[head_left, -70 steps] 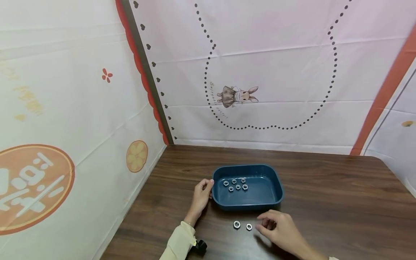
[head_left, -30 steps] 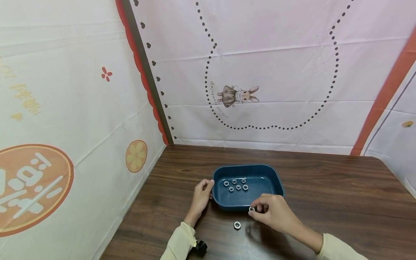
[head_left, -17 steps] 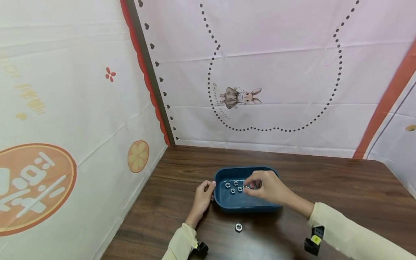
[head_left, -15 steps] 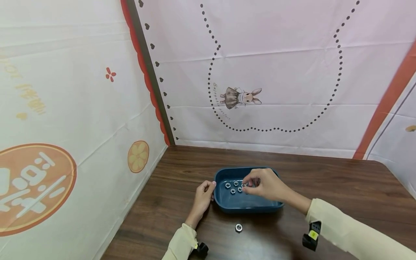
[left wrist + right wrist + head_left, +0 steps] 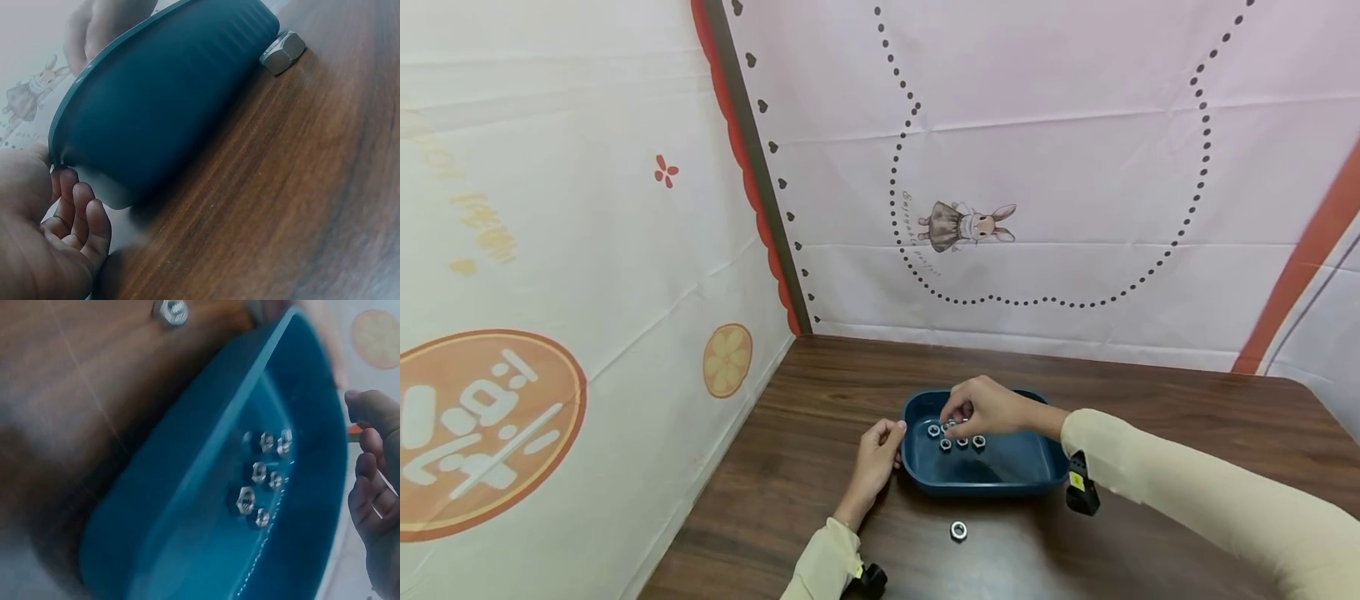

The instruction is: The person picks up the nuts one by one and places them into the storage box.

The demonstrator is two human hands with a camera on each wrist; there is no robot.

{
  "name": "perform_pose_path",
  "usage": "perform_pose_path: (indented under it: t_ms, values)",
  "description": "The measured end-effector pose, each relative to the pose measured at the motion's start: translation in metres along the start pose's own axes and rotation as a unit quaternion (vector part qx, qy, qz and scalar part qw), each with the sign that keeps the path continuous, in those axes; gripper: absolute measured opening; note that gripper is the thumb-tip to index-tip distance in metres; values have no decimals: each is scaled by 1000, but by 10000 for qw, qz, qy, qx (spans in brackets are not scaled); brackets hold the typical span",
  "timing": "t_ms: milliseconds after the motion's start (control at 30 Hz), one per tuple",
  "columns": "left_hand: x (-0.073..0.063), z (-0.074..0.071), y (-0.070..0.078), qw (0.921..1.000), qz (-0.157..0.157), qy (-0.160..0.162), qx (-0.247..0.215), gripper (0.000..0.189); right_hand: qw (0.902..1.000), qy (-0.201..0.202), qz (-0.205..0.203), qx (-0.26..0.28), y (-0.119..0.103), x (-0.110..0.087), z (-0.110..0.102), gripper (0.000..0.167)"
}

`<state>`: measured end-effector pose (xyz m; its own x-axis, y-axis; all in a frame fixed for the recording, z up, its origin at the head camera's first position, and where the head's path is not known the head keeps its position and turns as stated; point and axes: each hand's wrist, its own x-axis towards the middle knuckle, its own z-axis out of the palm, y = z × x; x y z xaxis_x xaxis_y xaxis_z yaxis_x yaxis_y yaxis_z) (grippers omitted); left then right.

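Observation:
A deep blue rectangular tray (image 5: 1000, 488) sits on the wooden table. My left hand (image 5: 876, 454) grips its left end, thumb at the rim; the left wrist view shows that hand's fingers (image 5: 83, 200) bent against the outer wall. Several steel hex nuts (image 5: 245, 500) lie inside on the tray's floor. Over the left part of the tray hovers my right hand (image 5: 988, 407), its fingers bent. In the right wrist view, the right hand's fingertips (image 5: 366, 464) show apart from the thumb, with no nut between them. Fingers partly cover some nuts in the head view.
One loose hex nut (image 5: 958, 531) lies on the table (image 5: 775, 492) in front of the tray. Patterned white cloth (image 5: 1037, 167) hangs behind and to the left. Each wrist wears a small black camera (image 5: 1081, 483).
My right hand has carried a nut from the table into the tray, shifted left and let it go among the others. My left hand has kept its grip on the tray.

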<state>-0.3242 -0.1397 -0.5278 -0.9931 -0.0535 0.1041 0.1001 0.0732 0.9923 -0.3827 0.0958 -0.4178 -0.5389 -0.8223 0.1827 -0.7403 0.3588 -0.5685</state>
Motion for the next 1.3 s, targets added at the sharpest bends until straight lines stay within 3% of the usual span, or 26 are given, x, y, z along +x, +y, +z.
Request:
perform_pose_path:
  t_ms: [233, 633, 1100, 1300]
  values:
    - [0, 1, 0, 10000, -18, 12, 18, 33, 9971, -716, -239, 48, 16, 19, 14, 14]
    - [-3, 0, 0, 9999, 67, 19, -117, 34, 9900, -1373, -144, -285, 26, 33, 33, 9]
    - [-4, 1, 0, 10000, 26, 32, -52, 35, 9878, -1476, -79, -485, 28, 33, 47, 9]
    - [-2, -1, -2, 10000, 64, 53, -36, 34, 9934, -1041, -45, -482, 21, 26, 32, 19]
